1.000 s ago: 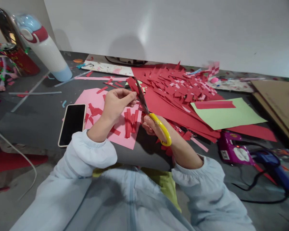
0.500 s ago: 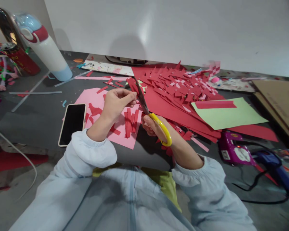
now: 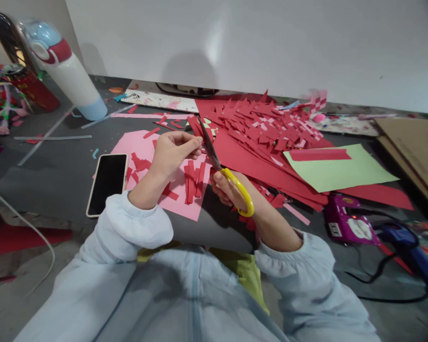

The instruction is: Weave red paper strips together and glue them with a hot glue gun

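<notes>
A white board [image 3: 271,47] stands beyond both hands, and a dark table [image 3: 67,180] spreads beneath them. Red sheets [image 3: 249,152] lie in a stack beyond and to the right of the right hand, with spiky cut paper [image 3: 235,116] piled at their far side. A pink sheet [image 3: 178,178] lies under the left hand. Further to the right of the right hand, a pale green sheet [image 3: 335,173] rests partly over the red stack. A white and blue bottle [image 3: 73,78] stands well to the left of the left hand.

The left hand [image 3: 174,152] pinches a red strip [image 3: 195,126] between thumb and fingers. The right hand [image 3: 223,186], fingers curled, grips the yellow handle of the scissors [image 3: 230,175], whose blades point away from it, up beside the strip; whether they touch the paper I cannot tell. A phone [image 3: 109,185] lies to the left of the left wrist. Small red scraps [image 3: 190,183] lie on the pink sheet, between the hands.
</notes>
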{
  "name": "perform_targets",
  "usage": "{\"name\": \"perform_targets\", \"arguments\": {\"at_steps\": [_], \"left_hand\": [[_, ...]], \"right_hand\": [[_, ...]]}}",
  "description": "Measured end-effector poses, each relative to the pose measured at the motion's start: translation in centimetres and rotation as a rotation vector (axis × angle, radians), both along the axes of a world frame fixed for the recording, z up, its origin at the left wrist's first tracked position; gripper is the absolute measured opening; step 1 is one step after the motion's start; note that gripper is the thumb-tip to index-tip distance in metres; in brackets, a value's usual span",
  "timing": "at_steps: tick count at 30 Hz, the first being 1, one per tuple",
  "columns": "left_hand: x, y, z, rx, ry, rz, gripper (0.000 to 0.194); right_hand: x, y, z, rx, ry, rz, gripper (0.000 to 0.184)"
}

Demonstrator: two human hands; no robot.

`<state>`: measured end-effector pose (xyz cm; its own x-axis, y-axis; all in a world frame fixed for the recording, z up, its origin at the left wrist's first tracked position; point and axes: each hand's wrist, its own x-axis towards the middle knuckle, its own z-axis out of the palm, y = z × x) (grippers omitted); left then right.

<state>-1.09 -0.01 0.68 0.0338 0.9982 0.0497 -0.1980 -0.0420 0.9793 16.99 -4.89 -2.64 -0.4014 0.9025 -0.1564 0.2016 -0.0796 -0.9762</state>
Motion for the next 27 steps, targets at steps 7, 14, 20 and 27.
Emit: {"name": "perform_targets", "arguments": {"at_steps": [7,14,20,27], "left_hand": [[-0.13,0.02,-0.11,0.022,-0.003,-0.021,0.017],[-0.07,-0.05,0.1,0.004,-0.012,-0.022,0.019],[0.01,-0.26,0.36,0.002,-0.074,-0.043,0.022],[-0.29,0.09,0.71,0.016,-0.036,0.008,0.032]], "right_hand": [[-0.2,-0.11,0.64,-0.003,-0.051,-0.018,0.061],[-0.15,-0.13,0.38,-0.006,-0.061,-0.012,0.06],[-0.24,-0.22,0.7,-0.012,-0.084,-0.05,0.064],[0.09,-0.35,0.33,0.01,-0.11,-0.087,0.061]]}}
